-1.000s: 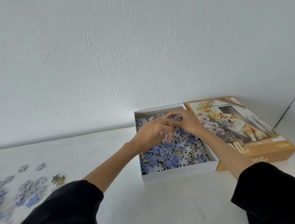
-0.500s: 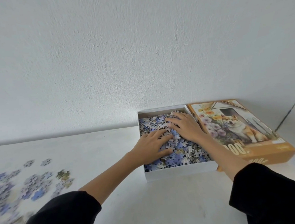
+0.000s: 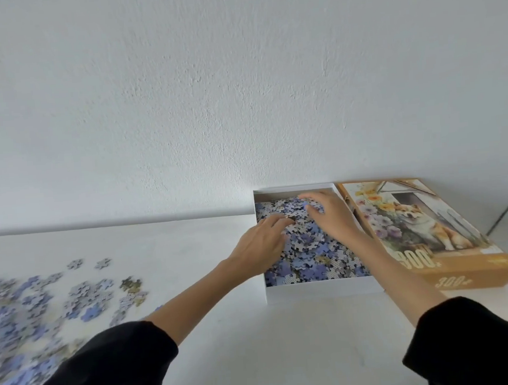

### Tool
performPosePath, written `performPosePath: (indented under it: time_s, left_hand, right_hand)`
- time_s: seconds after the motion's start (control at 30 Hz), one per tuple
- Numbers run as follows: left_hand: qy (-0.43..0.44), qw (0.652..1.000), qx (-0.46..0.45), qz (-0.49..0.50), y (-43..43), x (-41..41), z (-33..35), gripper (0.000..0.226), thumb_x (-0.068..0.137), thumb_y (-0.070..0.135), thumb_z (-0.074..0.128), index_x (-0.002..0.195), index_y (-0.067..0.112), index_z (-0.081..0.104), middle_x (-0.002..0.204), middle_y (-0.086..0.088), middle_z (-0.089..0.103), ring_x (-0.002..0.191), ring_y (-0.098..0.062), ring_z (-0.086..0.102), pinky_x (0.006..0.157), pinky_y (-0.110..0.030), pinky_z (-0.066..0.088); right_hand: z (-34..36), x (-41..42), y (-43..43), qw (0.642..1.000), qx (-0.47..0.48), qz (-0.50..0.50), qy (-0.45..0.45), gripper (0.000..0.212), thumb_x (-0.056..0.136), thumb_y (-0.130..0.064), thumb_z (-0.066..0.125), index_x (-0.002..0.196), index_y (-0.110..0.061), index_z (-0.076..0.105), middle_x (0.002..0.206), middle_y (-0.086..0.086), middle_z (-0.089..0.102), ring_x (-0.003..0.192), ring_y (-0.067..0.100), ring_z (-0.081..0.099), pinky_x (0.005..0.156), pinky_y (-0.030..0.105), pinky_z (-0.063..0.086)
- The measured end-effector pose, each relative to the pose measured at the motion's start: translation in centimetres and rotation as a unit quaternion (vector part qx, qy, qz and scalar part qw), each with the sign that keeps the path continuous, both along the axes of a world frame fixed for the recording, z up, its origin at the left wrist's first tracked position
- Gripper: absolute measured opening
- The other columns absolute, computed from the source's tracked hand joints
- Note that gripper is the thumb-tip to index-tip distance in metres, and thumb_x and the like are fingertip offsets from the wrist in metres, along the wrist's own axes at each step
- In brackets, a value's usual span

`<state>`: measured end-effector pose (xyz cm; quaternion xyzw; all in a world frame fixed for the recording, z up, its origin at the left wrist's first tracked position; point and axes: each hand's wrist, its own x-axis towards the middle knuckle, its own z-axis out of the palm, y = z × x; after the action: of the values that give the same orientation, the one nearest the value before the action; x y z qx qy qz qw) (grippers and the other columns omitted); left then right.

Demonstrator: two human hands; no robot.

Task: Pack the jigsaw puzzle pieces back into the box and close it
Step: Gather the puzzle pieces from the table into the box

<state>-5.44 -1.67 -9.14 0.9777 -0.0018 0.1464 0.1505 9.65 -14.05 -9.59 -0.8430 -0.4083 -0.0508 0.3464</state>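
**Both hands flat on the pieces in the box**

The open white box sits on the desk at my 1 o'clock, its far side against the wall. It is filled with a heap of blue, white and dark pieces. My left hand lies palm down on the heap's 9 o'clock side, fingers spread and gripping nothing. My right hand rests on the far part, towards 12 o'clock, fingers loosely extended over the pieces, also gripping nothing. The lid, orange-sided with a dog among flowers, lies picture up just beside the box at 3 o'clock. More loose pieces are scattered on the desk at my 9 o'clock, well apart from the box. My black sleeves are pushed up my forearms.
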Motion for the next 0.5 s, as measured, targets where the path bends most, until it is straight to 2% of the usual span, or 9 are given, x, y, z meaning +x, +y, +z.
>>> performPosePath:
  time_s: [0.1,0.2,0.27,0.3,0.37,0.5]
  left_hand:
    - [-0.023,0.998,-0.059,0.011,0.9,-1.9,1.3,0.033,0.101,0.025,0.034,0.127,0.013,0.050,0.127,-0.002,0.052,0.104,-0.018,0.056,0.084,-0.031,0.046]
    - [-0.067,0.991,-0.116,-0.012,2.1,-4.4,2.1,0.034,0.101,0.031,0.032,0.120,0.015,0.055,0.115,0.001,0.059,0.096,-0.015,0.059,0.082,-0.035,0.047]
    - [-0.086,0.988,-0.128,-0.029,3.0,-6.4,2.4,0.033,0.100,0.030,0.032,0.117,0.015,0.056,0.111,0.003,0.061,0.096,-0.013,0.059,0.083,-0.033,0.047]
    - [-0.090,0.987,-0.129,-0.033,3.6,-7.4,2.4,0.031,0.100,0.028,0.034,0.117,0.015,0.057,0.110,0.003,0.061,0.096,-0.011,0.059,0.083,-0.032,0.047]
    - [-0.089,0.987,-0.132,-0.034,4.8,-9.7,2.5,0.028,0.099,0.025,0.037,0.116,0.016,0.057,0.109,0.005,0.062,0.096,-0.008,0.058,0.084,-0.030,0.047]
    - [-0.082,0.988,-0.130,-0.027,8.0,-14.7,2.2,0.028,0.098,0.026,0.038,0.115,0.015,0.058,0.107,0.003,0.062,0.093,-0.006,0.059,0.083,-0.030,0.048]
  right_hand:
    - [1.3,-2.0,1.7,0.999,0.044,0.028,0.003,0.027,0.090,-0.015,0.054,0.116,-0.020,0.061,0.117,0.003,0.060,0.108,0.020,0.055,0.094,0.037,0.044]
    - [2.4,-4.5,3.6,0.996,0.067,0.054,-0.004,0.027,0.089,-0.013,0.055,0.114,-0.020,0.062,0.114,0.001,0.062,0.108,0.017,0.054,0.092,0.029,0.042]
    - [2.9,-6.2,4.7,0.994,0.078,0.074,0.005,0.027,0.089,-0.010,0.055,0.113,-0.020,0.062,0.112,0.001,0.063,0.104,0.014,0.055,0.088,0.021,0.041]
    - [3.1,-7.1,5.3,0.993,0.085,0.085,0.010,0.027,0.089,-0.009,0.055,0.113,-0.020,0.063,0.111,0.002,0.063,0.102,0.014,0.056,0.088,0.021,0.043]
    - [3.2,-9.0,6.7,0.991,0.092,0.100,0.011,0.028,0.088,-0.009,0.055,0.111,-0.021,0.063,0.108,0.002,0.064,0.101,0.017,0.057,0.089,0.028,0.046]
    - [3.2,-13.3,9.7,0.988,0.097,0.122,0.001,0.028,0.087,-0.007,0.055,0.109,-0.022,0.064,0.109,-0.004,0.064,0.102,0.015,0.055,0.088,0.026,0.042]
